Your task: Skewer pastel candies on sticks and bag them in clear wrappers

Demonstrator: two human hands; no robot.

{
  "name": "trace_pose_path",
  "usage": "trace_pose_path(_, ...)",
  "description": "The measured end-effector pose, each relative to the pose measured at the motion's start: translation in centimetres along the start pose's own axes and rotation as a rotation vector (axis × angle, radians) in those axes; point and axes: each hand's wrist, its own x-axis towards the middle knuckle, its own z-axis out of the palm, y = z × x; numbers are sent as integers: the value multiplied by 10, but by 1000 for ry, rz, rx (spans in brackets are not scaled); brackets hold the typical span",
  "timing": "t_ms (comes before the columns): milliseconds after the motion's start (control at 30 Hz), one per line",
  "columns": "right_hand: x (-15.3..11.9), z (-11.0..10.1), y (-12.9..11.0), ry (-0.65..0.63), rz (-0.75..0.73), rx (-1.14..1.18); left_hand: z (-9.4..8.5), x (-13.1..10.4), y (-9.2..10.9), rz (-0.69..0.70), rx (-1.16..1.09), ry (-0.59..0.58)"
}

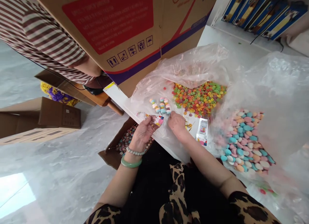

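In my left hand [144, 129], pinched between thumb and fingers, is a small printed plastic packet [158, 120] with colourful dots. Three short candy skewers [161, 105] of pastel pieces lie side by side just beyond it on clear plastic. My right hand [178, 125] is closed at the near end of the rightmost skewer, its fingertips partly hidden. To its right lie a flat white printed packet [202, 131] and several thin gold twist ties [189, 124]. Small ring candies [198, 97] are heaped behind, and pastel disc candies [248, 142] are piled at the right.
A large cardboard box [135, 31] stands behind the plastic. Below the table edge, an open carton [120, 145] holds many wrapped candies. A person in a striped sleeve [53, 40] is at the upper left, near another open box [58, 113]. Blue boxes [263, 15] line the back right.
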Motion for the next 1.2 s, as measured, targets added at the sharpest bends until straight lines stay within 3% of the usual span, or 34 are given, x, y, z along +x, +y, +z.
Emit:
trace_pose_path(133,-8,-17,22,103,37,483,-1,3,4,-16,-52,29)
trace_pose_path(267,-48,-36,48,72,-39,961,2,6,6,-47,-134,96)
trace_pose_path(400,-92,-43,62,40,-93,1012,9,8,4,-77,-191,158)
trace_pose_path(500,-106,-41,60,25,-109,1043,16,5,-1,-38,-145,124)
trace_pose_path(667,-90,-38,36,-1,-28,1308,27,-9,-19,137,41,-151)
trace_pose_path(800,-73,-36,23,-44,90,1409,30,-17,-30,140,149,-276)
trace_pose_path(967,-68,-28,22,-86,217,1446,31,-21,-39,65,235,-270)
trace_pose_path(1067,-68,-23,22,-60,217,1443,34,-21,-48,-6,279,-252)
trace_pose_path(1200,-66,-20,23,27,144,1335,37,-17,-56,64,277,-180)
